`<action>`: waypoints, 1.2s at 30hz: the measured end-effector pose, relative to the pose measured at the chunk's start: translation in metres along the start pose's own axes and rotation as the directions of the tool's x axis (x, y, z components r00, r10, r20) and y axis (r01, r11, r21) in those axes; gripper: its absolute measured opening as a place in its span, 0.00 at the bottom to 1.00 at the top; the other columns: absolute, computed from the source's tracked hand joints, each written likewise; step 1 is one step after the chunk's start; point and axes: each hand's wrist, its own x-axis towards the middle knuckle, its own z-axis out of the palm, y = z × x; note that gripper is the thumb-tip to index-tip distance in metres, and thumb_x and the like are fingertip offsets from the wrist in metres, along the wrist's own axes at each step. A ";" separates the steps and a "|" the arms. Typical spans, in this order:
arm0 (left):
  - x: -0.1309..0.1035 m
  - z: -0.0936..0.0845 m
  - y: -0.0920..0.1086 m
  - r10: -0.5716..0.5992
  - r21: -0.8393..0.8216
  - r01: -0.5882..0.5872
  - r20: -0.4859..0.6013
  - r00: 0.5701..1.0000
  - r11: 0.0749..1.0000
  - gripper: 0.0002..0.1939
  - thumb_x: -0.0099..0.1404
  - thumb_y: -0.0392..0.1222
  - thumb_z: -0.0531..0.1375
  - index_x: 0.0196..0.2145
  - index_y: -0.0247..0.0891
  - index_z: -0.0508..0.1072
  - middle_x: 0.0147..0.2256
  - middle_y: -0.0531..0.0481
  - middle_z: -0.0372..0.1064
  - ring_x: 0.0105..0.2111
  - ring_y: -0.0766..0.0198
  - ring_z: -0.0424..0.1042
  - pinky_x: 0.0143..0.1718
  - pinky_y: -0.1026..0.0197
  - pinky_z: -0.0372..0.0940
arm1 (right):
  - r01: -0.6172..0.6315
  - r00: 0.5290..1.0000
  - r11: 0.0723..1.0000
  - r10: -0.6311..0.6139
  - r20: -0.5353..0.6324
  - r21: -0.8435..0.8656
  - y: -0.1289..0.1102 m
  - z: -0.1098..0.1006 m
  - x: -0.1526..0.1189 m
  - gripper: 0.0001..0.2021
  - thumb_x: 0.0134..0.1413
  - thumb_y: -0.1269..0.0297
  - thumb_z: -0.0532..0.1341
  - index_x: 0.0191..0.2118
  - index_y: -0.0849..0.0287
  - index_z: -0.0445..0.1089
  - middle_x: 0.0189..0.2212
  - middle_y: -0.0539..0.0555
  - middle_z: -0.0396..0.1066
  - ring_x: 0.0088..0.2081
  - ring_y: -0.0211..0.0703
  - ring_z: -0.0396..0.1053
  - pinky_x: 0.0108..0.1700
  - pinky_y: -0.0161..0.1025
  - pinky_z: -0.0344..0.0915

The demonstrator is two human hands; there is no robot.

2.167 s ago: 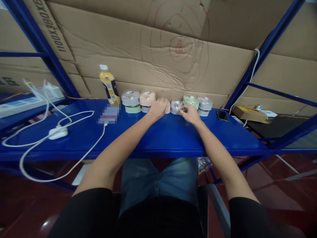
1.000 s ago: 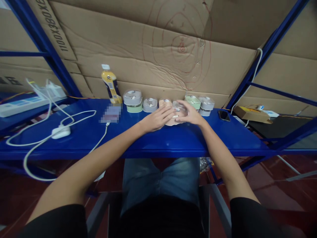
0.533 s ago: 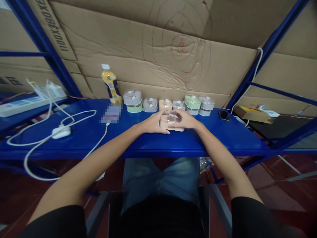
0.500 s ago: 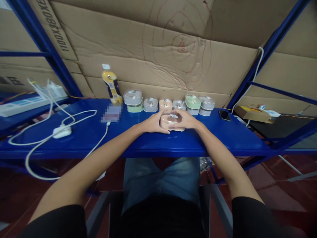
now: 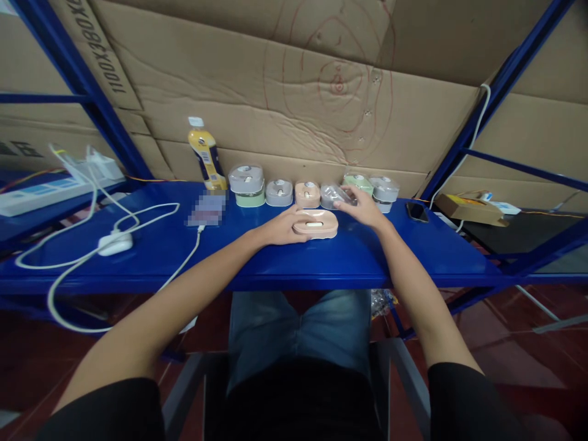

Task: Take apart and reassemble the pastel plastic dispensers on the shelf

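Both forearms reached in over the near edge of the blue surface (image 5: 257, 263), elbows spread. The left hand (image 5: 281, 227) was curled around the left end of a peach case (image 5: 325, 226), clamped on it from front and back. This case sat mid-surface, between the near edge and the rear row. The right hand (image 5: 365, 209), wrist bent inward, held a tilted clear cover (image 5: 344, 196) between thumb and fingers, apart from the case.

Along the back edge, left to right: bottle (image 5: 205, 153), grey-over-green stack (image 5: 247, 184), grey box (image 5: 278, 193), peach box (image 5: 307, 195); farther right, a green box (image 5: 357, 182), partly hidden by the right hand, and a grey stack (image 5: 384, 187). A phone (image 5: 416, 212) lay near the right edge; a white adapter (image 5: 114, 243) lay toward the left. Cardboard (image 5: 211, 86) stood behind.
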 end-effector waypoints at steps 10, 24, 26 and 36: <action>0.003 -0.011 -0.002 -0.084 0.015 0.086 -0.110 0.990 0.996 0.26 0.76 0.63 0.62 0.54 0.42 0.87 0.55 0.37 0.78 0.60 0.41 0.74 0.68 0.33 0.68 | -0.057 0.993 0.998 0.056 -0.105 -0.010 0.011 -0.007 0.002 0.41 0.53 0.27 0.69 0.62 0.53 0.77 0.52 0.62 0.82 0.51 0.66 0.78 0.57 0.64 0.75; -0.006 -0.037 -0.025 -0.263 0.026 0.270 -0.158 0.952 0.962 0.26 0.67 0.64 0.66 0.49 0.40 0.86 0.51 0.37 0.81 0.55 0.41 0.79 0.61 0.37 0.73 | -0.148 0.969 0.975 0.176 0.174 -0.163 0.028 -0.015 0.003 0.38 0.49 0.27 0.74 0.55 0.54 0.83 0.42 0.62 0.84 0.42 0.62 0.82 0.51 0.65 0.81; -0.003 -0.029 -0.016 -0.193 -0.020 0.192 -0.144 0.971 0.981 0.31 0.66 0.64 0.68 0.57 0.41 0.82 0.58 0.37 0.81 0.60 0.41 0.78 0.65 0.37 0.71 | -0.108 0.987 0.989 0.119 0.105 -0.104 0.023 -0.012 0.002 0.39 0.50 0.29 0.74 0.59 0.53 0.82 0.48 0.63 0.84 0.48 0.66 0.82 0.56 0.67 0.79; 0.006 0.009 0.011 -0.179 -0.186 0.154 -0.125 0.976 0.970 0.56 0.57 0.64 0.76 0.74 0.38 0.62 0.68 0.31 0.72 0.67 0.32 0.74 0.66 0.34 0.71 | 0.224 0.945 0.975 -0.221 0.241 0.016 -0.018 0.030 -0.002 0.44 0.42 0.35 0.80 0.64 0.52 0.81 0.61 0.60 0.81 0.61 0.68 0.78 0.67 0.64 0.71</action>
